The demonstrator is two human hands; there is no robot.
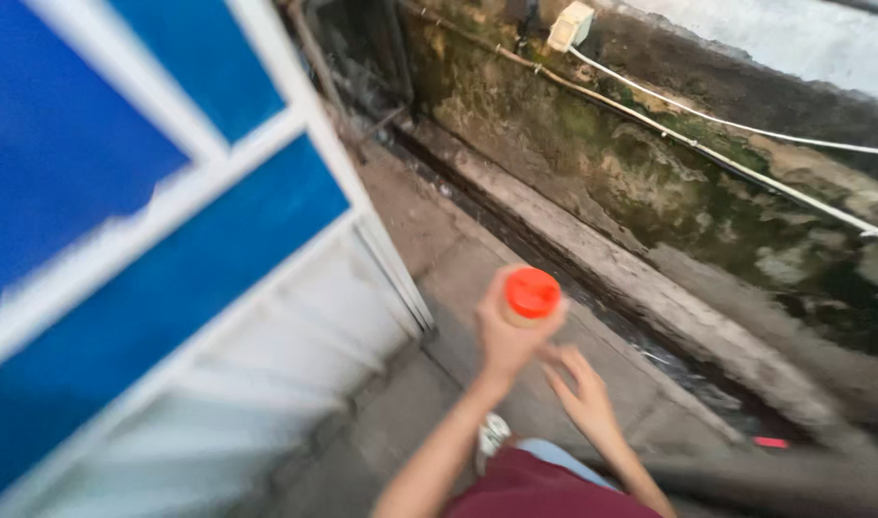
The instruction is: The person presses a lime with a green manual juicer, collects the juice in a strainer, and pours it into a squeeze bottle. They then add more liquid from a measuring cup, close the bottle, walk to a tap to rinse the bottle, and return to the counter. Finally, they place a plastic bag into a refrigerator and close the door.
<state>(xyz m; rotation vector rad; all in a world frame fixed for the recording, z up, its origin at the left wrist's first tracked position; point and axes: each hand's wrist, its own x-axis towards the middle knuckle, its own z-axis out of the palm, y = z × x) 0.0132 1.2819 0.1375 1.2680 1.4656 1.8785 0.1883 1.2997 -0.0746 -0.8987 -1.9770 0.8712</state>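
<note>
My left hand (504, 338) is raised in front of me and closed around a container with a round orange-red cap (533, 292); only the cap and a bit of pale neck show above the fingers. My right hand (583, 391) sits just below and to the right of it, fingers spread, holding nothing. The picture is blurred by motion.
A blue and white panelled door or gate (161, 249) fills the left side. A concrete path (439, 249) runs ahead beside a drain channel (592, 297) and a mossy wall (669, 163) with pipes and cables. A small red object (771, 442) lies at lower right.
</note>
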